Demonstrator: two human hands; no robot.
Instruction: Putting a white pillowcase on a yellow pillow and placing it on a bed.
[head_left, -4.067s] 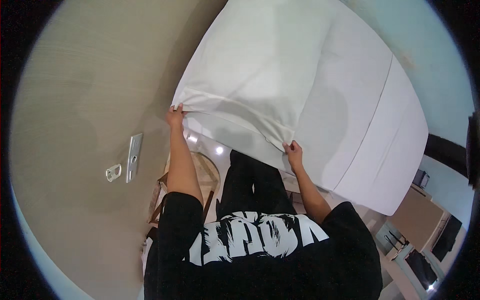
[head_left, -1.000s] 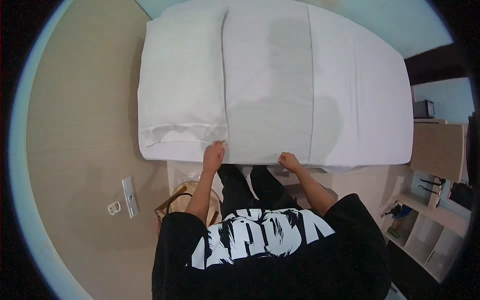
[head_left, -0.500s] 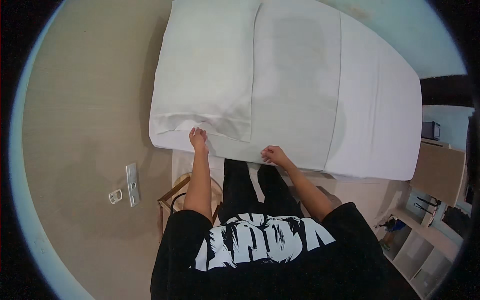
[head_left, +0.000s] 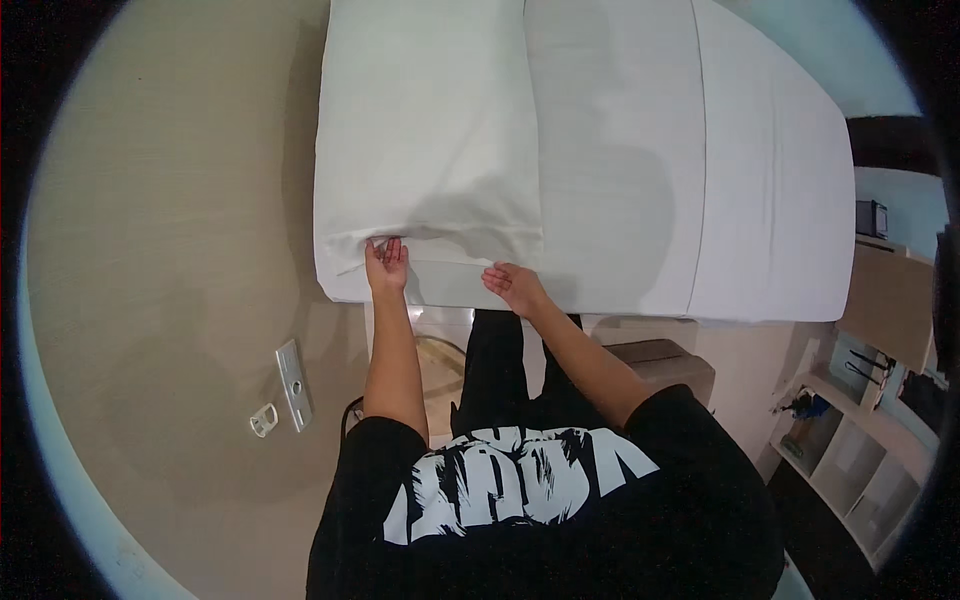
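A white pillow in a white pillowcase lies lengthwise on the left part of the bed. Its near end gapes and the loose hem is creased. My left hand is at the left part of that hem, palm up, with the cloth edge between thumb and fingers; its fingertips are partly hidden by the cloth. Close to the right part of the same hem is my right hand, its fingers apart and slightly bent toward the left. Whether it touches the cloth I cannot tell.
The white-sheeted bed extends to the right. A beige wall with a switch plate and a white socket is at left. Below the bed edge stand a round wooden stool and a brown padded seat. Shelves stand at right.
My right hand has moved left and up to the pillowcase hem. The left hand has turned palm up at the hem and reaches further under it. The view has shifted slightly.
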